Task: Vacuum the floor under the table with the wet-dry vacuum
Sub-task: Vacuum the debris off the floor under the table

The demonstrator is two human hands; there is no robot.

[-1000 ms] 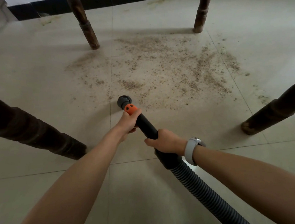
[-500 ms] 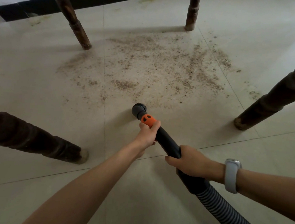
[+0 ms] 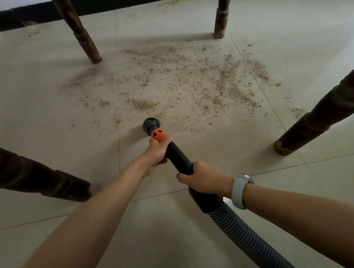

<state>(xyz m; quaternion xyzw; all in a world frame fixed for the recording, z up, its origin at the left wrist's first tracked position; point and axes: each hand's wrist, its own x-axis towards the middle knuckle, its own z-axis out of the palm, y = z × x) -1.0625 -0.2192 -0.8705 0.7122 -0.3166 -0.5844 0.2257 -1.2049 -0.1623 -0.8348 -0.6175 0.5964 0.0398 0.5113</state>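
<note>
Both arms reach forward. The left hand (image 3: 157,153) grips the black plastic vacuum wand (image 3: 176,154) behind its orange collar (image 3: 159,134); the right hand (image 3: 204,178) grips it lower, near the ribbed grey hose (image 3: 247,236). The round nozzle (image 3: 150,124) is at the near edge of the scattered brown dirt (image 3: 190,82) on the beige tiled floor (image 3: 49,119).

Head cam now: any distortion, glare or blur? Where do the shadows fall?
Head view: wide-angle bending splays the table legs outward; both hands and the vacuum nozzle look sharp; no strong glare on the floor; soft leg shadows run left, dirt clearly lit.
</note>
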